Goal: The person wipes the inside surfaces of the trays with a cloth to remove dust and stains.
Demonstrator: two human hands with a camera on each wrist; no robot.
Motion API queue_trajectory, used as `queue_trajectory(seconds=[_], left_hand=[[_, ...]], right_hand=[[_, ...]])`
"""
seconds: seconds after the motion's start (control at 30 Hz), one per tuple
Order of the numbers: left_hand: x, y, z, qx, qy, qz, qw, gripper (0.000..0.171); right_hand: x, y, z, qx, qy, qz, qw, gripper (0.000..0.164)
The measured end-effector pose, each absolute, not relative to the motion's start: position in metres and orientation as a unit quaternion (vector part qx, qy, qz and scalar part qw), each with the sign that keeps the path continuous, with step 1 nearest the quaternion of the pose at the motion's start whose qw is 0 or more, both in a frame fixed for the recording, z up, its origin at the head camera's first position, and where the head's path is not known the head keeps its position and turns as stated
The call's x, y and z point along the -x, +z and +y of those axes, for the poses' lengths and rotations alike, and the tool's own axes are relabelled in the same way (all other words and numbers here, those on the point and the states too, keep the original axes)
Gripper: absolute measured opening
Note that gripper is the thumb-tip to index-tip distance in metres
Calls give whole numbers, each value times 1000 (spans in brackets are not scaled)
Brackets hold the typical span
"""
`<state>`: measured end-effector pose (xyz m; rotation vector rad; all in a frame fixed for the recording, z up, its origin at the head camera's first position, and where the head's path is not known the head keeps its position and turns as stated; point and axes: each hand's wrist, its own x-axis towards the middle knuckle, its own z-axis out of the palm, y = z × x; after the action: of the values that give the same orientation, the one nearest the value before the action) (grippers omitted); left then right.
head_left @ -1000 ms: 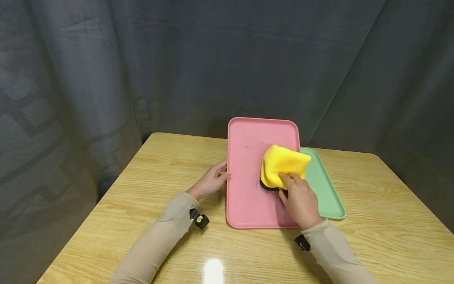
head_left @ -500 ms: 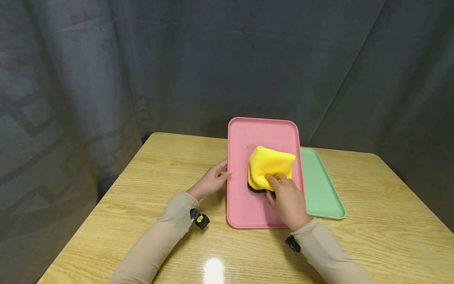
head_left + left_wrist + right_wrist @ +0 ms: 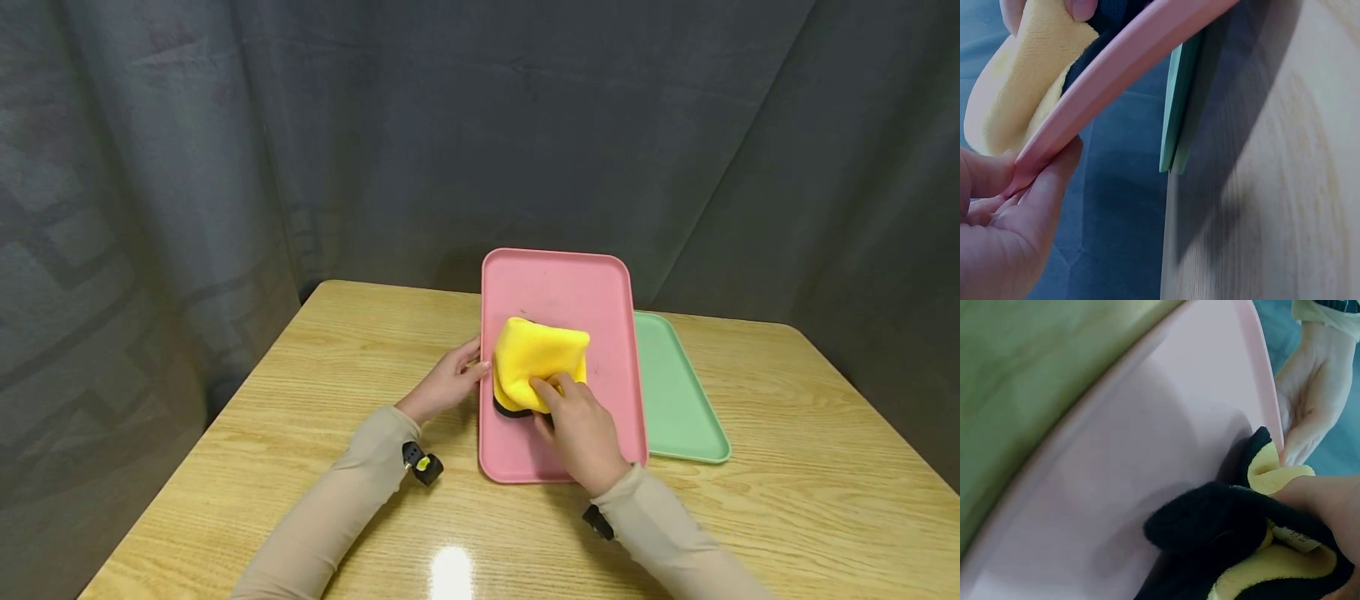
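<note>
A pink tray (image 3: 558,283) is held with its left side raised off the table, as the left wrist view shows. My left hand (image 3: 444,382) pinches that left rim, thumb on the inner side and fingers underneath (image 3: 1054,181). In my right hand (image 3: 585,433) is a folded cloth (image 3: 536,354), yellow on one face and black on the other. The cloth rests against the tray's inner surface near the left rim. A white label (image 3: 1297,539) shows within its folds in the right wrist view. Faint dark marks (image 3: 592,367) are on the pink surface.
A green tray (image 3: 678,400) lies on the wooden table (image 3: 810,433), partly covered by the pink one at its left. Dark grey curtains (image 3: 480,150) hang behind and beside the table.
My right hand has slid the cloth leftward across the pink tray, from its right side to near the left rim. The left hand and the tray have stayed almost still.
</note>
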<state>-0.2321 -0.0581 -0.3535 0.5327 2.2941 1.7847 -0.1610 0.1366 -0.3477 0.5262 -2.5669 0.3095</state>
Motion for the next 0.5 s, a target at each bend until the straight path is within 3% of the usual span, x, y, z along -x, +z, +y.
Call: queue_trajectory(seconds=[0.5], left_hand=[[230, -353, -57, -138, 596, 789, 53, 51]], right_hand=[[157, -351, 124, -211, 105, -940, 245, 45]])
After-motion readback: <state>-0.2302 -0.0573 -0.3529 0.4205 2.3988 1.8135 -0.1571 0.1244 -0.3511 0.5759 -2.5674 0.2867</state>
